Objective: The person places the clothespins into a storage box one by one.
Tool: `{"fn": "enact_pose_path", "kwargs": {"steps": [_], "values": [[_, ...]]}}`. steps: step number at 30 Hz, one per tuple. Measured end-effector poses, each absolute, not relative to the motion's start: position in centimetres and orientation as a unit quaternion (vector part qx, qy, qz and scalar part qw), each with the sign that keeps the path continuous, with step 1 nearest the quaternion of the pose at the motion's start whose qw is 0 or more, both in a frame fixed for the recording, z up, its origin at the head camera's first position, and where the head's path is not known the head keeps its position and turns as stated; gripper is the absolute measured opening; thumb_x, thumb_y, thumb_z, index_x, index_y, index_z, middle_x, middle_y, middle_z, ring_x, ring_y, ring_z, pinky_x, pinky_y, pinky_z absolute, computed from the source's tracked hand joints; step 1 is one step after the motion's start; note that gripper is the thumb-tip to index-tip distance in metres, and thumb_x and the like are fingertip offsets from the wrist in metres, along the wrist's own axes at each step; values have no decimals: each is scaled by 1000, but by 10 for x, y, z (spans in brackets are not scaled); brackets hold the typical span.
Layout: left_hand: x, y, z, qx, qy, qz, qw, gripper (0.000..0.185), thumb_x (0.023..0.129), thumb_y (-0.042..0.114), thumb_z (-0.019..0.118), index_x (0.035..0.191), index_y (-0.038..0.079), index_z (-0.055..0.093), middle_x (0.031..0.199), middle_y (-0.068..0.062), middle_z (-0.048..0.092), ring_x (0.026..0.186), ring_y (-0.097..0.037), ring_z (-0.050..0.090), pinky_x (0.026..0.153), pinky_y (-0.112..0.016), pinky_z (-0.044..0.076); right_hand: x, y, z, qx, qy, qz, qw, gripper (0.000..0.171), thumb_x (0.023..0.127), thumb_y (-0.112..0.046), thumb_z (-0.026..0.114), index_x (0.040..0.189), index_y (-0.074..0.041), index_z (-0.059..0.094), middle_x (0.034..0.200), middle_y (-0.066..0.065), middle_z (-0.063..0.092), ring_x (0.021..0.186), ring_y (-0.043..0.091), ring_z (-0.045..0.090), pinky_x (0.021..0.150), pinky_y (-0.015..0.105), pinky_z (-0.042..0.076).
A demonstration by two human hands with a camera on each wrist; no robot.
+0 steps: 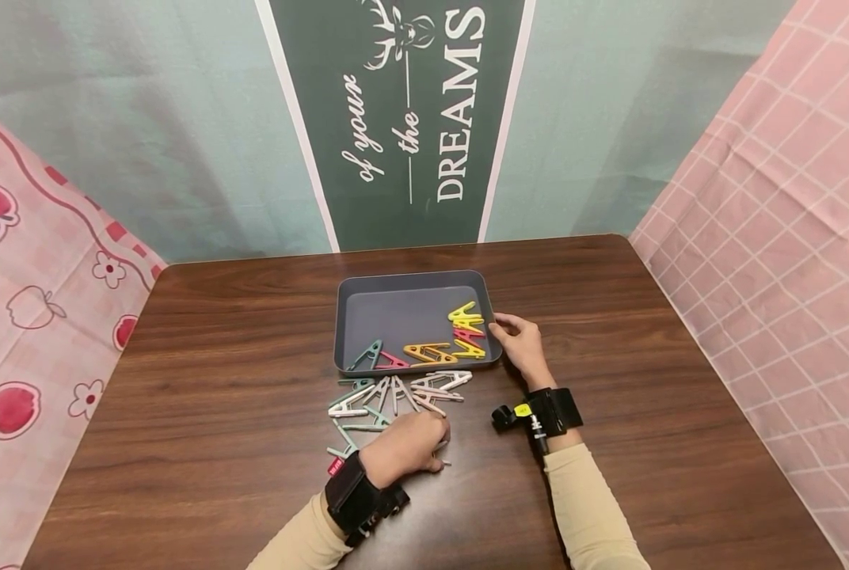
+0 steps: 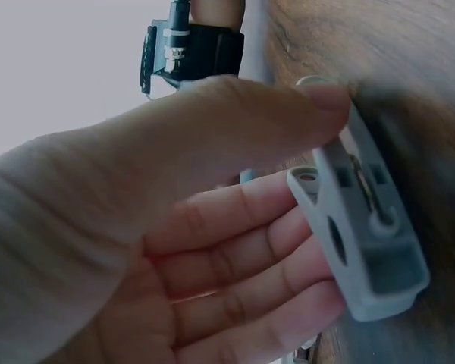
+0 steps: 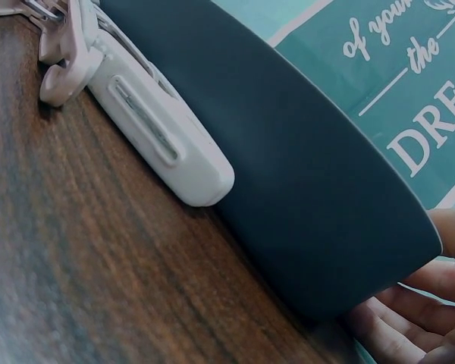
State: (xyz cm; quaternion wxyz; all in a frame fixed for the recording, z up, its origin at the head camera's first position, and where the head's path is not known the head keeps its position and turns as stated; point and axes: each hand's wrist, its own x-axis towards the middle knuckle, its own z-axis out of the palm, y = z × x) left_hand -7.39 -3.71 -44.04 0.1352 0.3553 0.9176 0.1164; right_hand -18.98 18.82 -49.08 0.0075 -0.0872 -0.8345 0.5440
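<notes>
My left hand is low over the table in front of the tray. It pinches a pale grey clothespin, thumb on one side and fingers on the other, close to the wood. At the tray's right side, my right hand grips the edge of the dark grey tray, with fingers curled at its corner in the right wrist view. Inside the tray lie yellow clothespins, orange clothespins, red ones and a dark green clothespin.
Along the tray's front edge, white clothespins and pale pink ones lie on the brown table. Mint green clothespins lie to the left, near my left wrist. A printed cloth hangs behind the table.
</notes>
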Motion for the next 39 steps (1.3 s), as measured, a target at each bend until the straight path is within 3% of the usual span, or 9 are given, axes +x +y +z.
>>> {"fn": "enact_pose_path", "kwargs": {"steps": [16,34,39], "values": [[-79,-40,-438,363,910,141,140,18,71,17,79,80,11,64,69,7,50,63,-4,42,54,-20,39,-190,189,-490,-89,-833,545,12,33,92,-14,64,122,0,65,118,26,67,76,-8,55,67,7,44],[-95,-49,-425,355,910,187,105,27,75,13,77,99,4,68,96,-5,67,85,-16,63,76,-27,54,-190,189,-489,-85,-832,548,8,34,92,-15,64,123,0,64,118,27,66,78,-6,55,67,8,45],[-105,-53,-418,340,908,221,106,28,77,10,74,103,1,68,99,-8,67,87,-17,63,79,-31,53,-190,189,-489,-88,-833,546,4,35,92,-16,64,123,0,64,118,26,67,80,-3,57,68,8,44]]}}
